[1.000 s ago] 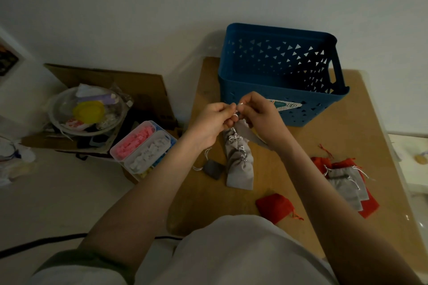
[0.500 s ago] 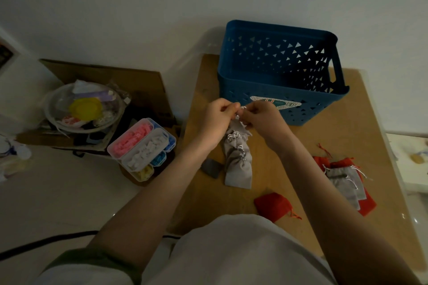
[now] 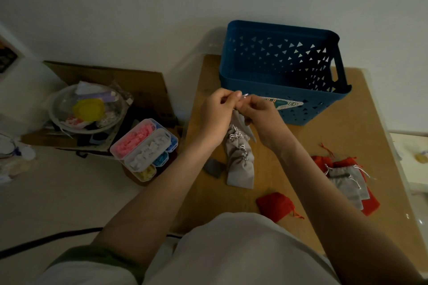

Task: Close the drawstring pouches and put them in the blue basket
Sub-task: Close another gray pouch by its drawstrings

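My left hand (image 3: 215, 113) and my right hand (image 3: 262, 113) meet just in front of the blue basket (image 3: 284, 85), and both pinch the silver drawstring of a grey pouch (image 3: 242, 122) that hangs between them. Below them a row of grey pouches (image 3: 239, 162) with gathered tops lies on the wooden table (image 3: 335, 136). A red pouch (image 3: 275, 207) lies near my body. At the right, grey pouches (image 3: 347, 180) lie on top of red ones (image 3: 372, 205).
A small dark grey square (image 3: 214, 168) lies left of the grey row. On the floor to the left stand a divided box of coloured bits (image 3: 144, 148), a clear bowl of odds and ends (image 3: 88, 109) and cardboard (image 3: 129, 78). A black cable (image 3: 46, 240) crosses the floor.
Both hands have risen a little toward the basket, still together on the string. The view has shifted slightly.
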### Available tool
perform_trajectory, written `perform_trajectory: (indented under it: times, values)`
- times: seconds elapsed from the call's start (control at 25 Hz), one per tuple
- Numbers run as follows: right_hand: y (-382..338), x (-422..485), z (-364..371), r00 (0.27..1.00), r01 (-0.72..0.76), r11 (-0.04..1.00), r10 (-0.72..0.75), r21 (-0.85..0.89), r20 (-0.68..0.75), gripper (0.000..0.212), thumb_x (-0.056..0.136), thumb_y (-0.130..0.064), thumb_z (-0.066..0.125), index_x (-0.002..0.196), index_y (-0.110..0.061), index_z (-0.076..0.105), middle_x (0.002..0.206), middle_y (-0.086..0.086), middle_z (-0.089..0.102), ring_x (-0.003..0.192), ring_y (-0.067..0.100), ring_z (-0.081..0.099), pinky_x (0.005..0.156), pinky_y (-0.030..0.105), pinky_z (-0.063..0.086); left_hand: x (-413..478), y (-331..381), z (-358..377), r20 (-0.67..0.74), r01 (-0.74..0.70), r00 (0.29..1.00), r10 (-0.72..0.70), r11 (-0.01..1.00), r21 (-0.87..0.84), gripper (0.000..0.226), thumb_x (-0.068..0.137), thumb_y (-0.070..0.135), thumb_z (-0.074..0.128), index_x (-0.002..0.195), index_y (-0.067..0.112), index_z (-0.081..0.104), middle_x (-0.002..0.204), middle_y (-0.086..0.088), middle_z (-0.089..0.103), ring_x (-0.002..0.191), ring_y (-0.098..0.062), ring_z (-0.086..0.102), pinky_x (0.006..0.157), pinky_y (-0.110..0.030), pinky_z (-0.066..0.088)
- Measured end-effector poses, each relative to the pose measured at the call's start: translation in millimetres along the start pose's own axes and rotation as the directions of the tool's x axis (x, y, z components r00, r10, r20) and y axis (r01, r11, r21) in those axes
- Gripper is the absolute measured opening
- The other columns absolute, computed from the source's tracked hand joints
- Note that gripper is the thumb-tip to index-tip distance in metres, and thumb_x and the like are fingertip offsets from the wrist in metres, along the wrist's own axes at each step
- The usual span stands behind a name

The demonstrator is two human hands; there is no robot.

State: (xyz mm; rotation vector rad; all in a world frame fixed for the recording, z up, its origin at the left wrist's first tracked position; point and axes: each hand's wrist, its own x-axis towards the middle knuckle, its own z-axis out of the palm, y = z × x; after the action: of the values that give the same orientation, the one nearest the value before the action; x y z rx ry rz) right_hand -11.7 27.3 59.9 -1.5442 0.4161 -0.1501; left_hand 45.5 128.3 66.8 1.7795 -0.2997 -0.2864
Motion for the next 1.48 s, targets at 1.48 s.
perform_trajectory:
  times: [1.48]
  values:
    - [37, -2, -34, 0.879, -0.224, 0.974, 0.184, 0.041, 0.441, 0.018, 0.090, -0.023, 0.055, 0.098, -0.006, 0.058, 0.084, 0.004, 0.055, 0.071, 0.010, 0.052, 0.066, 0.023, 0.042, 13, 6, -31, 0.636, -0.269, 0.770, -0.056, 0.874, 0.403, 0.007, 0.083, 0.014, 0.071, 0.087, 0.015, 0.066, 0.087, 0.004, 0.068, 0.084, -0.008, 0.064, 0.075, -0.023, 0.052]
